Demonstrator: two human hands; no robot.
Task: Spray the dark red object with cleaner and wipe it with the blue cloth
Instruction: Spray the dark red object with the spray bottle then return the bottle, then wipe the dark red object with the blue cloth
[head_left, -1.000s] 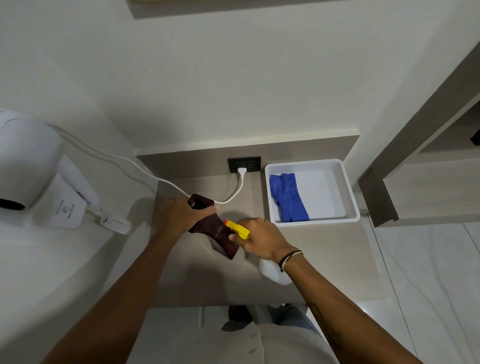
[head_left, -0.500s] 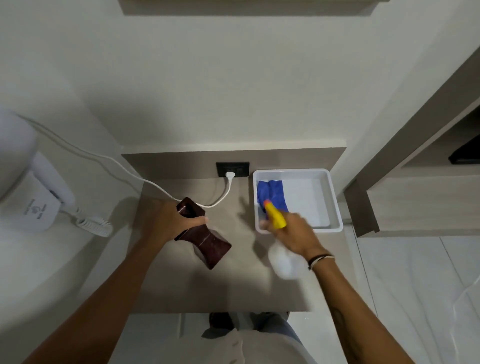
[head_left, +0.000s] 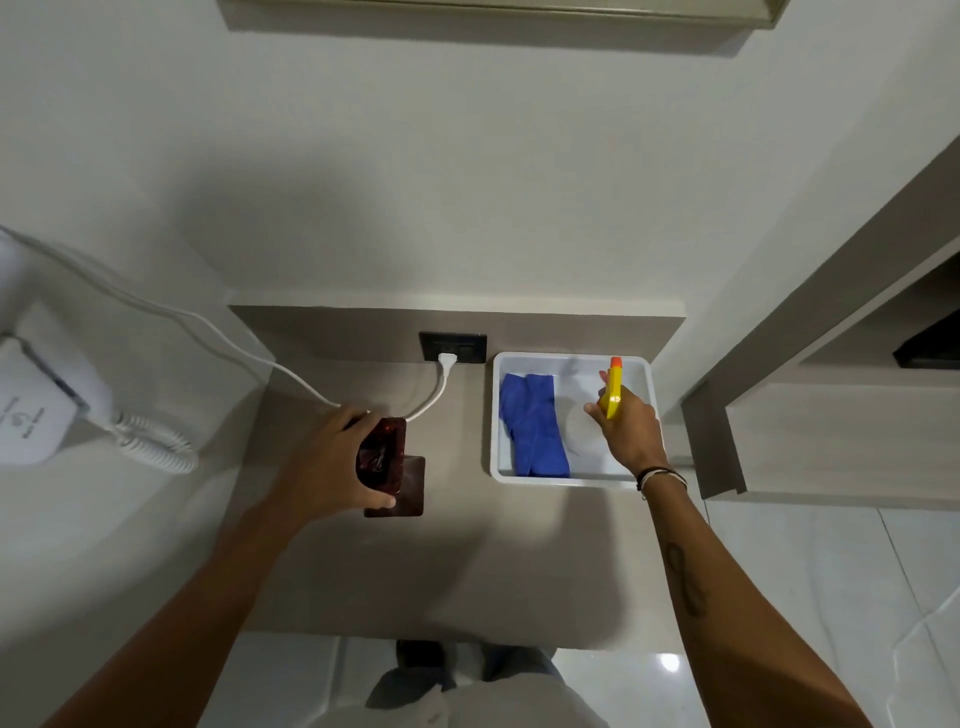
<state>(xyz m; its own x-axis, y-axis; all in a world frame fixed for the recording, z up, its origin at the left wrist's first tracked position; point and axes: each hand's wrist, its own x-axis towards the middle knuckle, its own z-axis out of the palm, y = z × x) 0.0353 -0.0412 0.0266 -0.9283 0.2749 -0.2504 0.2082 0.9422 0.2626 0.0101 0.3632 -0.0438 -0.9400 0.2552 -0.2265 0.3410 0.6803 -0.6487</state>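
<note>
Our left hand grips the dark red object at centre frame; our right hand clasps the spray bottle over the tray. We judge wiping with the blue cloth remains.

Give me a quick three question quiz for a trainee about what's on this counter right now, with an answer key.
1. True or false: the blue cloth lies inside the white tray.
2. Which hand holds the dark red object? A) left B) right C) neither
3. Fill in: the right hand holds the spray bottle over the ____.

Key
1. True.
2. A: the left hand grips it on the counter.
3. Tray.
</note>
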